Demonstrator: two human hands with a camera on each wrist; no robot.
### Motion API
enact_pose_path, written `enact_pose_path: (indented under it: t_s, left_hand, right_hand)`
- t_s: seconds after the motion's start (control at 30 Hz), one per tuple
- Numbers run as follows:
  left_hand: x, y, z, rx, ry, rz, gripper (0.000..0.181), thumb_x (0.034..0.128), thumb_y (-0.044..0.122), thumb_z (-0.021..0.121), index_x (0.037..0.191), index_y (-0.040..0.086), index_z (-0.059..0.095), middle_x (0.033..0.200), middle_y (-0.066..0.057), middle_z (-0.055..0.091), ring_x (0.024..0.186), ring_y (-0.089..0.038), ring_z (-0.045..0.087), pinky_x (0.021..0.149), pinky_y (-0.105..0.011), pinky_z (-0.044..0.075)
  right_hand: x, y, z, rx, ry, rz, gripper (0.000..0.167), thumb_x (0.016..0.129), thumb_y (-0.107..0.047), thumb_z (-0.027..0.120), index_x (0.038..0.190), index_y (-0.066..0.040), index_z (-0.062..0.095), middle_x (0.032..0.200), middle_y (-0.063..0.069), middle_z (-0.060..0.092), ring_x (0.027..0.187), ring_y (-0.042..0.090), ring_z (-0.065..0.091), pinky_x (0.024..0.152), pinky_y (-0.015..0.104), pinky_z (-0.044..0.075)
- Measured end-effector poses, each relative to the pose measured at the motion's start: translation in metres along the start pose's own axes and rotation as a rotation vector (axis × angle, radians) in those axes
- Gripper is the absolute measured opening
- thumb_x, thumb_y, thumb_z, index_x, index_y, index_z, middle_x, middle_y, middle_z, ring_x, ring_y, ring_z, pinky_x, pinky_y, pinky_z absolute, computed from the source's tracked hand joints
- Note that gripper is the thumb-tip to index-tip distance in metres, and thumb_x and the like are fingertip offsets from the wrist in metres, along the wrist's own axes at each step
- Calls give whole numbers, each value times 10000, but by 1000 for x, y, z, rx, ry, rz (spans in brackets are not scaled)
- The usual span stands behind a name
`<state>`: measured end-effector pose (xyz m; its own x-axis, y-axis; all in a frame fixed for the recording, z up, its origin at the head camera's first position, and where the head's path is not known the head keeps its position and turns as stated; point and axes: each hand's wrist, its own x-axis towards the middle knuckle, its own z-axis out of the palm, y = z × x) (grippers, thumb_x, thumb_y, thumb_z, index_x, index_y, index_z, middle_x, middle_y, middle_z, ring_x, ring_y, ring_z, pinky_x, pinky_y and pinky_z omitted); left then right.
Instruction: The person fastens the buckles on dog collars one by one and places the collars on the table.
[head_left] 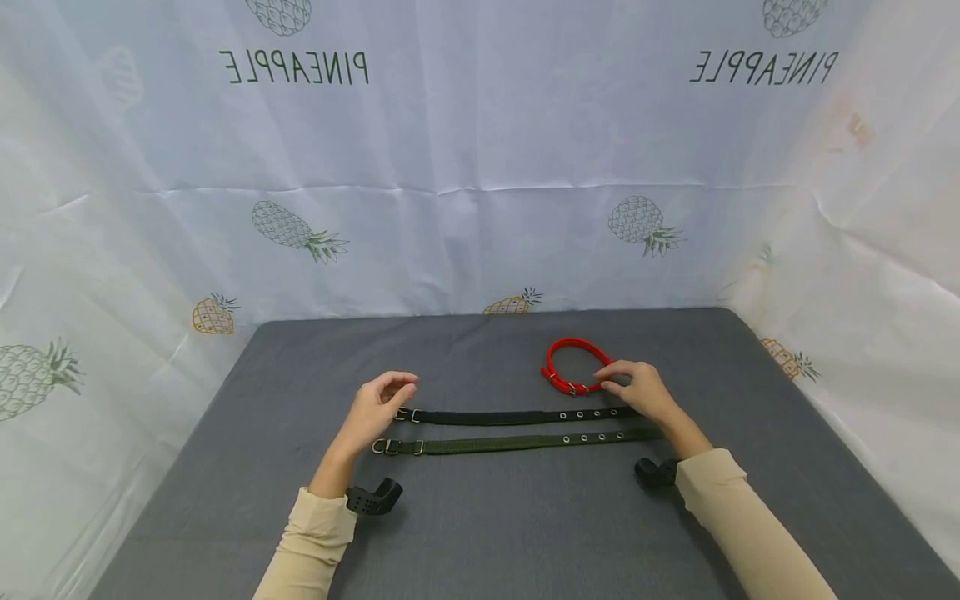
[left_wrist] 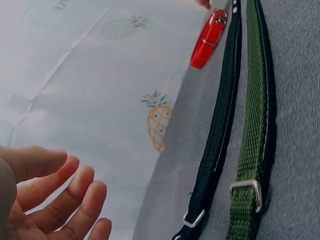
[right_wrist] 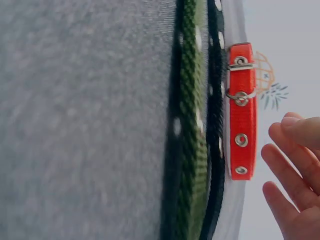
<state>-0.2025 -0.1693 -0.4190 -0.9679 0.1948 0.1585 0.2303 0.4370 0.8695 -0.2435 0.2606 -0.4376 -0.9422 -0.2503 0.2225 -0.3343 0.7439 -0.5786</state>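
A red collar (head_left: 557,380), buckled into a ring, stands on its edge towards the back of the table. Below it in the head view a black collar (head_left: 487,418) and a green collar (head_left: 487,446) lie stretched out side by side, buckles to the left. My right hand (head_left: 641,390) hovers by the red collar's right side; a gap shows between its loosely bent fingers and the red collar (right_wrist: 242,117) in the right wrist view. Near the black collar's buckle end is my left hand (head_left: 378,408), fingers relaxed, holding nothing. The green collar's metal slider (left_wrist: 245,192) shows in the left wrist view.
A grey cloth covers the table (head_left: 480,525). White curtains (head_left: 480,250) printed with pineapples hang behind it and along both sides. Each wrist carries a black camera mount, the left mount (head_left: 375,497) and the right mount (head_left: 655,472), low over the cloth.
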Motion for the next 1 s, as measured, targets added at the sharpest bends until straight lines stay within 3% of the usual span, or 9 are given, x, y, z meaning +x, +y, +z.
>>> enact_pose_path:
  t_s: [0.1, 0.27, 0.5, 0.63, 0.87, 1.0]
  left_hand:
    - [1, -2, -2, 6, -11, -6, 325, 990, 199, 552, 1221, -24, 603, 1164, -257, 637, 951, -205, 643, 707, -194, 486]
    - [1, -6, -5, 42, -15, -16, 319, 991, 176, 548, 1224, -35, 600, 1194, -251, 640, 1050, -360, 636, 798, -190, 510]
    - [-2, -14, -8, 143, -40, -38, 302, 974, 136, 569, 1214, -43, 610, 1178, -237, 657, 1048, -362, 653, 877, -419, 547]
    - [-3, -21, -7, 214, -61, -41, 294, 946, 126, 610, 1194, -31, 627, 1146, -214, 671, 1032, -346, 650, 888, -453, 537]
    - [-2, -31, -9, 248, -82, -68, 312, 900, 126, 671, 1177, -16, 646, 1178, -222, 659, 1118, -386, 613, 957, -510, 498]
    - [0, -36, -9, 276, -100, -59, 340, 863, 122, 713, 1171, -10, 658, 1181, -210, 663, 1124, -385, 615, 952, -509, 499]
  right_hand:
    - [-5, 1, -4, 28, 0, 19, 175, 867, -26, 678, 1032, 9, 724, 1057, 225, 704, 1076, 438, 617, 936, 588, 488]
    - [-14, 6, -8, 45, -18, 49, 180, 873, -68, 691, 1031, 11, 722, 1034, 211, 711, 1013, 408, 641, 864, 521, 537]
    - [-26, 15, -12, 24, -62, 85, 203, 872, -117, 703, 1035, 2, 723, 1026, 193, 726, 941, 332, 671, 788, 389, 564]
    - [-32, 21, -14, -2, -65, 81, 221, 846, -136, 733, 1026, -8, 728, 1016, 181, 729, 902, 302, 681, 737, 288, 552]
    - [-36, 25, -17, -4, -105, 98, 289, 802, -164, 778, 1035, -3, 722, 1029, 186, 724, 933, 316, 680, 784, 373, 563]
    - [-35, 26, -18, 0, -138, 94, 308, 775, -160, 798, 1033, -9, 725, 1021, 177, 719, 899, 240, 679, 754, 288, 545]
